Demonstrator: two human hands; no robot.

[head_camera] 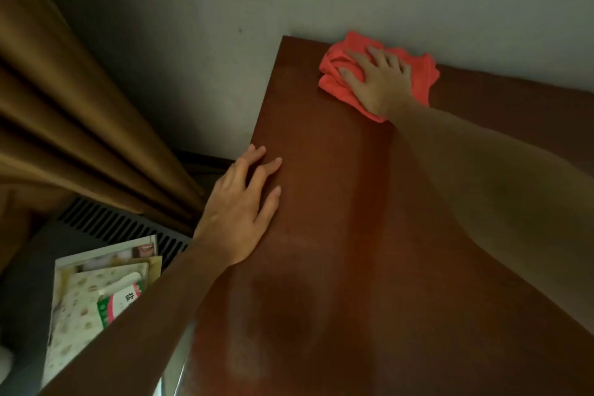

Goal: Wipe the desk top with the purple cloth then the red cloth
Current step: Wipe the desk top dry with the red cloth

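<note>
The red cloth [421, 80] lies bunched at the far end of the brown wooden desk top [337, 235], close to the wall. My right hand [376, 80] presses down on it with fingers spread over the folds. At the desk's left edge my left hand [241, 206] rests flat, fingers apart, holding nothing. No purple cloth is in view.
A grey wall [418, 3] runs behind the desk. Brown curtains [64, 122] hang at the left. Below them a vented grey unit [112, 225] carries a box of papers and packets [96, 299].
</note>
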